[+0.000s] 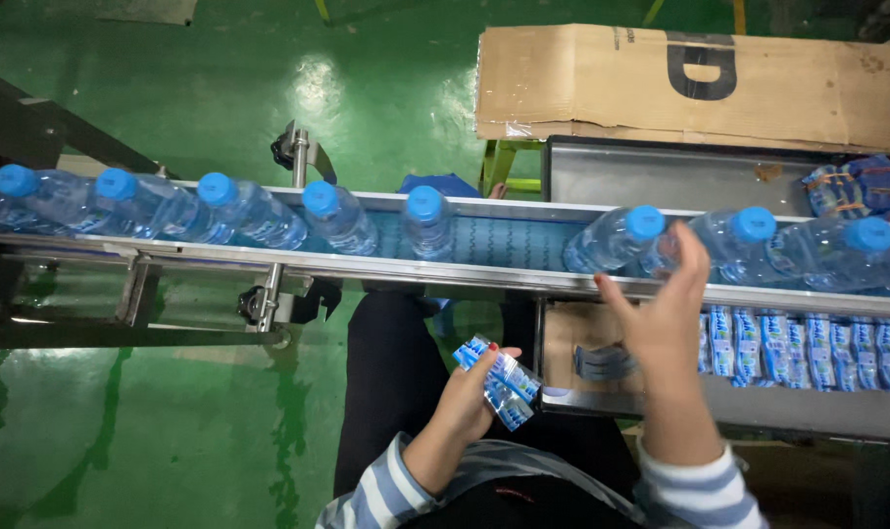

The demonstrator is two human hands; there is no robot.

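A conveyor belt (509, 240) runs left to right carrying several clear water bottles with blue caps. My left hand (465, 397) holds a small stack of blue-and-white label sleeves (499, 380) over my lap. Raised at the belt's near rail, my right hand (661, 313) has its fingers spread and touches a bottle (617, 238) and its neighbour (734, 238). It grips nothing that I can see.
A metal tray (808, 407) at right holds rows of blue label sleeves (808, 348). Behind the belt sits a second tray (661, 176) with label bundles (862, 186) under flattened cardboard (700, 83). Green floor lies left; the belt's metal frame (131, 294) is below.
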